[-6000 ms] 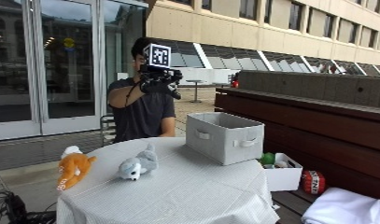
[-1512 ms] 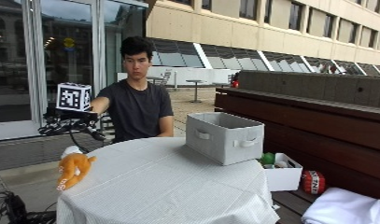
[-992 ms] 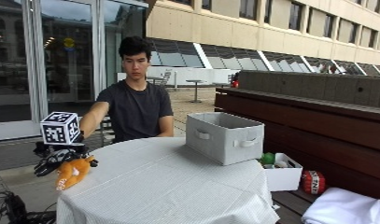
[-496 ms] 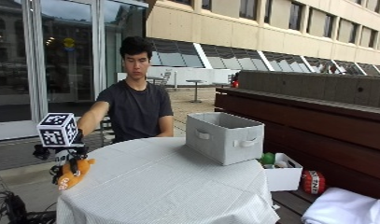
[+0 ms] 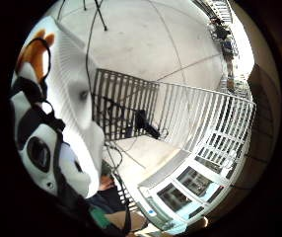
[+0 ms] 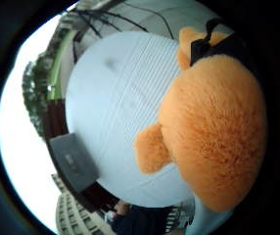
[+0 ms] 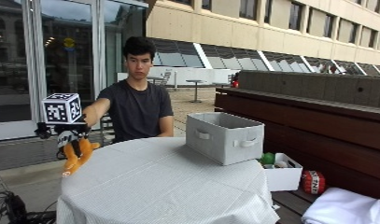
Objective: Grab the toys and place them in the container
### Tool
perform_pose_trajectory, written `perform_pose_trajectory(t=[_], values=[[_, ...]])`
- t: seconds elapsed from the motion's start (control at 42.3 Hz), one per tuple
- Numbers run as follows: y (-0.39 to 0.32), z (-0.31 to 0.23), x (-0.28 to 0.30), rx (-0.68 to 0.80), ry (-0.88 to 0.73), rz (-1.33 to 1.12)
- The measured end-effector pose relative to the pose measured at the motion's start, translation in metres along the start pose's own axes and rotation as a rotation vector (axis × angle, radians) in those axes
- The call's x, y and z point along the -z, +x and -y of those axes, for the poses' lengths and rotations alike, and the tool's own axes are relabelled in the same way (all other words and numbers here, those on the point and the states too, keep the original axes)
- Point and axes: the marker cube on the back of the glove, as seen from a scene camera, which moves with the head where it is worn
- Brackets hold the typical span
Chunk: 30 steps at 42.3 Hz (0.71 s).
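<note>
In the outside view my gloved right hand [image 7: 66, 135] grips the orange and white plush toy [image 7: 78, 155] at its top. The toy hangs just off the left edge of the round table [image 7: 165, 186], its legs dangling. The grey fabric container [image 7: 223, 137] stands open at the table's far right side, well away from the hand. In the thumb side palm view the toy's orange fur [image 6: 213, 142] sits close against the palm, with the container [image 6: 74, 164] small across the table [image 6: 120, 93]. The little finger side palm view shows the toy's orange and white part [image 5: 32, 52] beside the hand's straps.
A person sits behind the table, right arm stretched to the left. A white box [image 7: 281, 175] with small objects and a red ball [image 7: 313, 181] lie on the low bench at the right. A white railing [image 5: 180, 113] and cables lie below the hand.
The hand came down onto the orange toy at the table's left edge, took hold of it and has lifted it slightly. The grey plush toy seen six seconds ago is gone from the table.
</note>
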Motion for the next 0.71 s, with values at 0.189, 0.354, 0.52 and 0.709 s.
perform_pose_trajectory(t=[0.189, 0.354, 0.52, 0.709], values=[[-0.039, -0.013, 0.041, 0.024, 0.057, 0.011], [-0.088, -0.026, 0.075, 0.13, 0.1, -0.025], [-0.158, -0.055, 0.123, 0.198, 0.137, -0.028], [-0.235, -0.094, 0.168, 0.193, 0.181, -0.025]])
